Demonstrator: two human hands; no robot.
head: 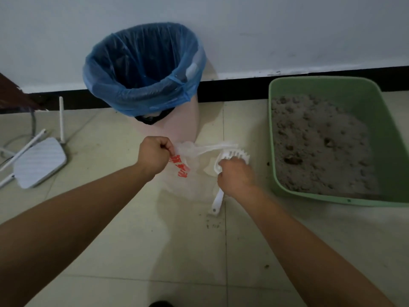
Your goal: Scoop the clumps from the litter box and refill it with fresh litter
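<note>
The left hand (155, 156) is what I pick up first, just left of the middle of the frame. It is closed into a fist and pinches the top edge of a thin clear plastic bag (186, 173) with red print. The right hand (235, 176) sits just right of centre, fingers curled round a white scoop (234, 154). The slotted head pokes out above the knuckles and the handle sticks out below the wrist, down toward the floor (132, 240). The scoop head lies against the bag's open side, though I cannot tell whether it is inside the bag. The bag hangs between the two hands, its lower part slumped on the tiles.

Beyond the hands, at upper centre, stands a pink bin (186, 125) with a blue liner (141, 63), set against the black baseboard (239, 85). The green litter box (321, 85) fills the right side of the frame, close to the right hand but apart from it — grey, lumpy litter (316, 140) covers its bottom. A few dark crumbs (212, 224) lie on the tiles below the scoop handle. At far left a white router (39, 162) rests on the floor.
</note>
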